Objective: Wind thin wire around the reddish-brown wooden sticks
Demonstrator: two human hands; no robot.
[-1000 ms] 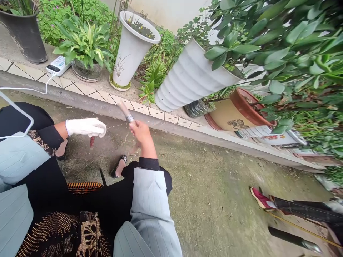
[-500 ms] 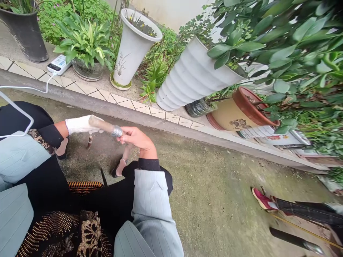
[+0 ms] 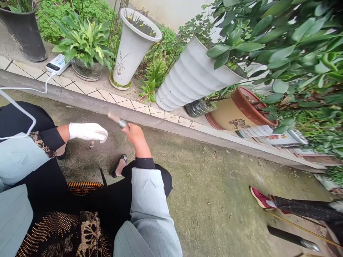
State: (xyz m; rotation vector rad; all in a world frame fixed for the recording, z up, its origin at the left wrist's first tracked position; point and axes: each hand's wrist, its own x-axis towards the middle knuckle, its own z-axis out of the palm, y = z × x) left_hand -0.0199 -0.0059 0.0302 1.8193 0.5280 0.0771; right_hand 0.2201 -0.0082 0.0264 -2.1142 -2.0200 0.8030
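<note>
My right hand (image 3: 135,135), bare, grips a pale wooden handle (image 3: 113,117) at its near end. Silvery wire (image 3: 123,124) is wound round the handle just beyond my fingers. My left hand (image 3: 88,132) wears a white glove and is closed, fingertips pinched together. A thin strand runs from those fingertips toward the wound end of the handle. The two hands are apart over the ground between my feet. Below the glove stands a small brown peg-like piece (image 3: 92,144), partly hidden.
Along a tiled ledge (image 3: 102,95) stand a tall white pot (image 3: 131,53), a ribbed white planter (image 3: 193,76) and a tan pot (image 3: 233,110). A white power bank (image 3: 57,64) with a cable (image 3: 32,88) lies at left. Another person's red shoe (image 3: 259,198) is at right.
My gloved left hand has let go of the wooden handle and now pinches the thin strand. The right hand has tilted the handle upward and away from the glove.
</note>
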